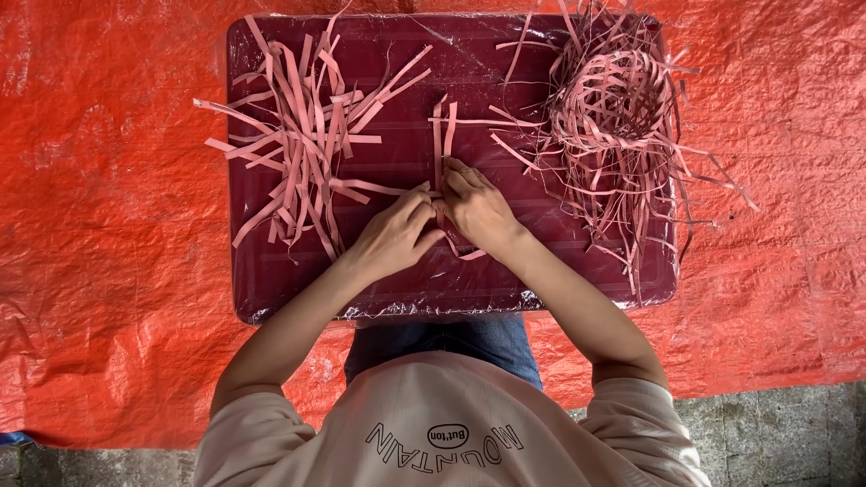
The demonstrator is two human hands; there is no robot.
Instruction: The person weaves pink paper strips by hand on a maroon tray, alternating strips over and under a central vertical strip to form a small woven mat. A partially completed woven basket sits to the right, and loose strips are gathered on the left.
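Both hands (437, 221) mid-board (262, 280), edges distant

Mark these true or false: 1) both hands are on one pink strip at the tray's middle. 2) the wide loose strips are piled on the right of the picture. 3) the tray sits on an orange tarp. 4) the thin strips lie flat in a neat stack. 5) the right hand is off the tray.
1) True: the left hand and right hand meet on the pink paper strip.
2) False: the pile of wide strips lies on the picture's left.
3) True: the dark red tray rests on the orange tarp.
4) False: the thin strips form a tangled, coiled heap.
5) False: it is over the tray's middle, on the strip.
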